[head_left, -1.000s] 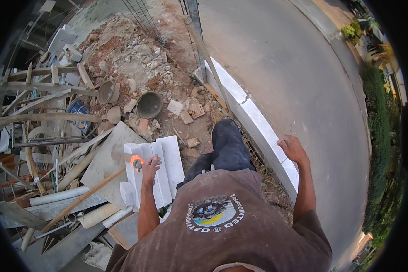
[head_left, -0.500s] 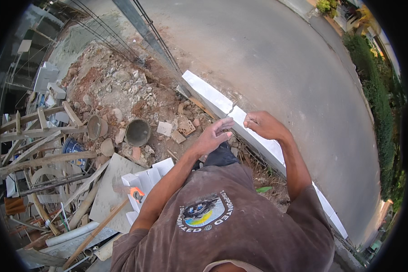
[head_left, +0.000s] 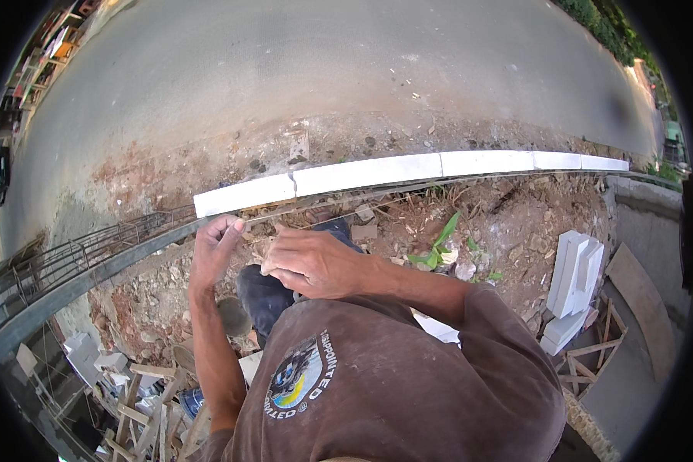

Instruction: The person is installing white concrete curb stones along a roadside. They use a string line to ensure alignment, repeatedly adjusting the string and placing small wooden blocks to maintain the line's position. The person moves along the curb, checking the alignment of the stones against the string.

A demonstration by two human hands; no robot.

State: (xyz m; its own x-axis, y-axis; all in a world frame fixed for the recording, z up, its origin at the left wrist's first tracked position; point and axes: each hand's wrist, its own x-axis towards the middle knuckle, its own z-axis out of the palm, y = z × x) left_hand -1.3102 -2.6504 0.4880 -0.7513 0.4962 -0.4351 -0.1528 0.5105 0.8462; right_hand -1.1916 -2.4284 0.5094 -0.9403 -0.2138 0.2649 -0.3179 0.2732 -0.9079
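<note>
A row of white building blocks (head_left: pixel 369 174) runs from left to right in front of me, with thin gaps between the blocks. My left hand (head_left: pixel 214 254) is held just below the left end of this row, thumb and fingers pinched together. From the pinch a thin string (head_left: pixel 285 218) seems to stretch rightward along the near side of the blocks. My right hand (head_left: pixel 312 262) is lower and to the right, its fingers curled in. Whether something small sits inside those fingers is hidden.
Rubble and soil (head_left: pixel 500 223) lie between me and the blocks, with a green plant (head_left: pixel 437 248) growing there. A metal beam (head_left: pixel 92 273) and rebar extend left. Stacked white blocks (head_left: pixel 574 273) stand right; timber (head_left: pixel 142 400) lies lower left. Beyond is the road (head_left: pixel 323 69).
My view has swung round, so the block row now runs crosswise. The left hand, formerly open, is pinched near the row's left end; the right hand has come down beside it, nearer my body.
</note>
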